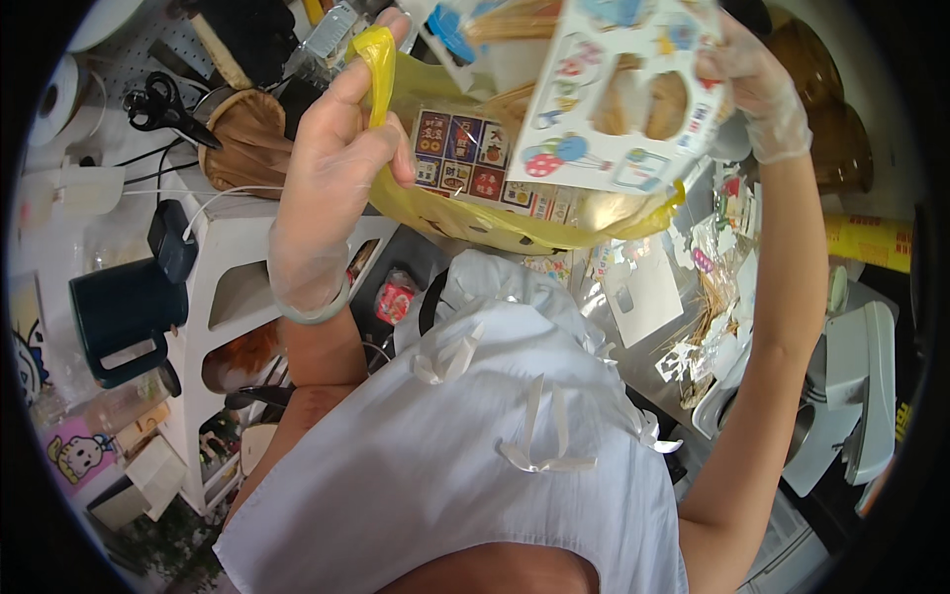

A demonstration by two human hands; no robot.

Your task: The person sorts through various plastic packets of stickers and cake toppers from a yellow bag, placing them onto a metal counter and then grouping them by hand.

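Observation:
My left hand, in a clear disposable glove, grips a handle loop of a yellow plastic bag and holds its mouth open. Inside the bag lies a sheet of small printed squares in clear wrapping, with more packets beside it. My right hand, gloved too, holds a white card printed with balloons and cartoon pictures over the bag's right part. Two cut-out openings show in the card. Behind it are bundles of thin wooden sticks, partly hidden by the card.
Black scissors and a brown cloth strainer lie at the upper left. A dark green mug stands beside a white shelf unit. A blank white card and heaped decorative picks cover the counter at right.

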